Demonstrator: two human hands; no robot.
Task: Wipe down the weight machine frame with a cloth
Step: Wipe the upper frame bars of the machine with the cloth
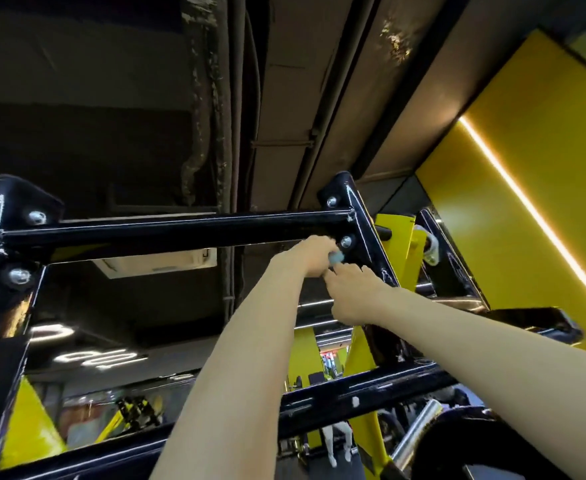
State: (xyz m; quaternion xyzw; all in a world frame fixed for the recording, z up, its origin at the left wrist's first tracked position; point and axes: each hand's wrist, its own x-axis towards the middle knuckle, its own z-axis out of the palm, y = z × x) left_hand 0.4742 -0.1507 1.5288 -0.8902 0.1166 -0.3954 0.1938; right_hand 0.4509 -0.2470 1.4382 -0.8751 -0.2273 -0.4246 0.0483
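Mid-wipe, right of centre: my left hand clutches a small pale-blue cloth in curled fingers at the glossy black steel frame, by its bolted corner — my right hand just below, its fingers unreadable to me — next, probably a sweep along the crossbar.

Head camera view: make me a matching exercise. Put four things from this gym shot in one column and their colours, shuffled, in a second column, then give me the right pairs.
Things:
1. cloth held in the left hand
2. top crossbar
3. bolt beside the cloth
4. wall panel on the right

Colours:
A. yellow
B. light blue
C. shiny silver
D. black

Pairs: 1-B, 2-D, 3-C, 4-A.
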